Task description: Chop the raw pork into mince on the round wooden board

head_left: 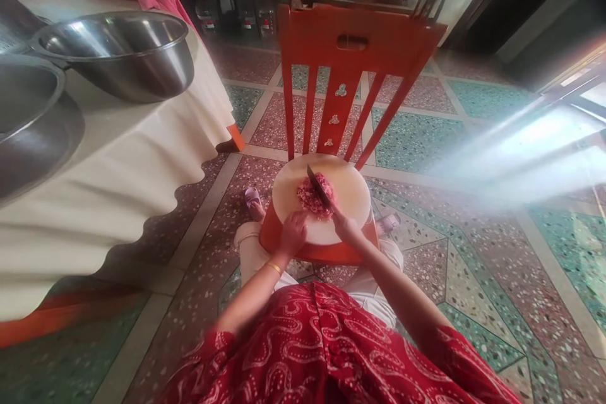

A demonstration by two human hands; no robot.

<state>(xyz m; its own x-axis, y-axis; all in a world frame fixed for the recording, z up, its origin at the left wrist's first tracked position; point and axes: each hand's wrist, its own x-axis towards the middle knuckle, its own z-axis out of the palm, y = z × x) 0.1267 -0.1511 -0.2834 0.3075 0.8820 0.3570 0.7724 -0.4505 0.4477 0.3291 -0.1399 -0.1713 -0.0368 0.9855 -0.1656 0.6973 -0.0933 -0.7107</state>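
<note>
On the seat of an orange chair (350,44), a round pale cutting board (353,192) carried a small heap of pink minced meat (310,197), which sat a little left of the board's centre. The right hand (347,225) was clenched around the handle of a knife (319,188), and the blade ran up and to the left from that hand, its long axis slanting across the heap with the tip past the far side of the meat. The left hand (292,231) rested on the near edge of the board, fingers curled loosely, holding nothing that could be made out; it lay just beside the heap, on the near side of it. Both hands were close to the meat, the left directly below it and the right off to the lower right. The meat looked finely chopped, moist and clumped, spread low rather than piled high.

To the left, a table with a cream cloth (142,158) held a large steel bowl (127,50). The floor (473,278) was speckled tile.
</note>
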